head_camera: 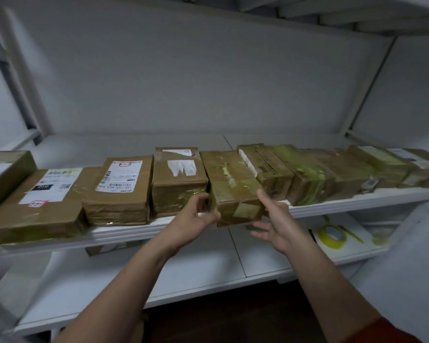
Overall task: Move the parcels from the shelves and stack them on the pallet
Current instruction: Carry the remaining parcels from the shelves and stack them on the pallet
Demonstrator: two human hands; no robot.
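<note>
Left hand (196,216): fingers curled round the parcel's near left corner; thumb at the lower front edge; grips it
Right hand (276,219): fingers straight and spread; thumb side against the parcel's right flank; the rest below its near end
Parcel (230,184): brown carton, long and narrow; yellowed clear tape along the top seam and across the near end; mid-row on the middle shelf; near end juts past the shelf lip
Shelf lip (124,233): white; row of cartons runs its full width
Labelled carton (178,174): just beside the parcel, left
Taped carton (270,169): close on the right
Tape roll (331,236): yellow; lower shelf, right
Back wall (183,82): white; shelf board shows behind the row; tall space above the cartons
</note>
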